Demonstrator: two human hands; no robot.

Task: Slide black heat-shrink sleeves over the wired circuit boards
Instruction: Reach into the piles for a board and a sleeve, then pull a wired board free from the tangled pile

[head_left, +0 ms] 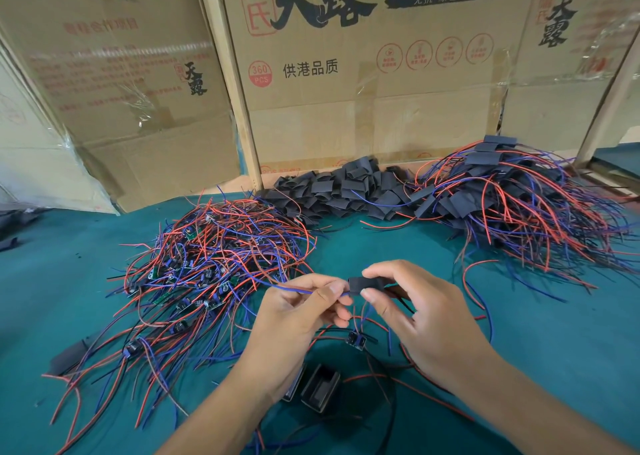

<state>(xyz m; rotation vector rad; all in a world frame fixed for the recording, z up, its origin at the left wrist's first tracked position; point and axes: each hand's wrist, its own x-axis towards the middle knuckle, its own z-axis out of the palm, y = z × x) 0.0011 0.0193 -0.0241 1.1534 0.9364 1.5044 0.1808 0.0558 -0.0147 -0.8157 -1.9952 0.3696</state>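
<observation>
My right hand [420,319] pinches a black heat-shrink sleeve [367,284] between thumb and fingers above the table's middle. My left hand [298,316] pinches blue and red wires [294,290] that run into the sleeve's left end. The board on those wires is hidden inside the sleeve or behind my fingers. A heap of bare wired circuit boards [207,264] lies to the left. A pile of loose black sleeves [339,191] sits at the back. Sleeved boards with wires [519,205] are heaped at the right.
The work lies on a teal table cover [554,343]. Cardboard boxes [346,73] wall off the back. Two open black sleeves [320,387] and a loose wired board [356,339] lie below my hands. Another sleeve [69,356] sits at the left.
</observation>
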